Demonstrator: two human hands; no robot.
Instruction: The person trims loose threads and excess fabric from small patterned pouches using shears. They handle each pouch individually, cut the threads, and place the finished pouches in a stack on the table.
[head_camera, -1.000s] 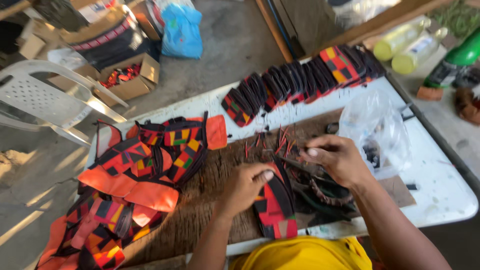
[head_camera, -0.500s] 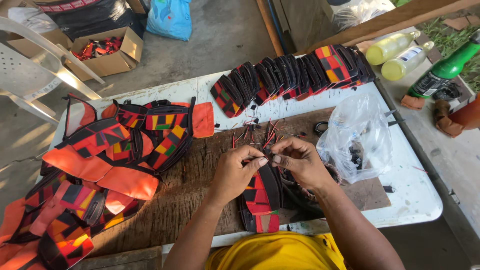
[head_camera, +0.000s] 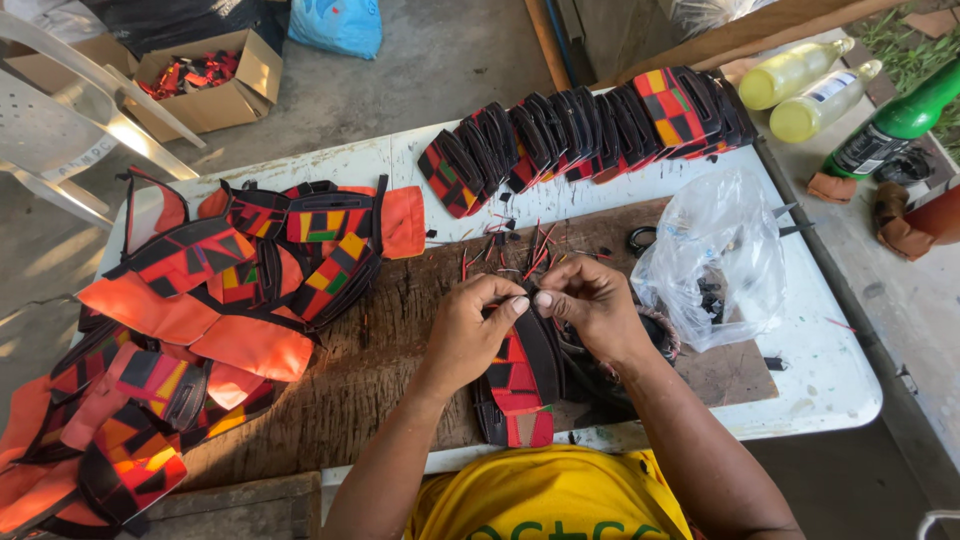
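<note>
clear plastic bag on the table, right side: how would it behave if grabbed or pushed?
The bag looks thin and crumpled, so probably floppy, collapsing under a grip. It likely weighs little: only a few small dark pieces sit at the bottom. Pushed, it would probably crumple and slide across the table, not roll.

A white table (head_camera: 810, 390) stands on a grey concrete floor (head_camera: 450, 60), with a worn wooden board (head_camera: 360, 370) lying across its top. Sunlight falls in patches over the floor at the left, where a white plastic chair (head_camera: 70, 110) sits beside an open cardboard box (head_camera: 235, 95) and a blue bag (head_camera: 335, 25). To the right runs a grey ledge (head_camera: 900, 290) holding two yellow bottles (head_camera: 800, 85) and a green bottle (head_camera: 895, 120). A wooden beam (head_camera: 760, 30) slants behind the table.
</note>
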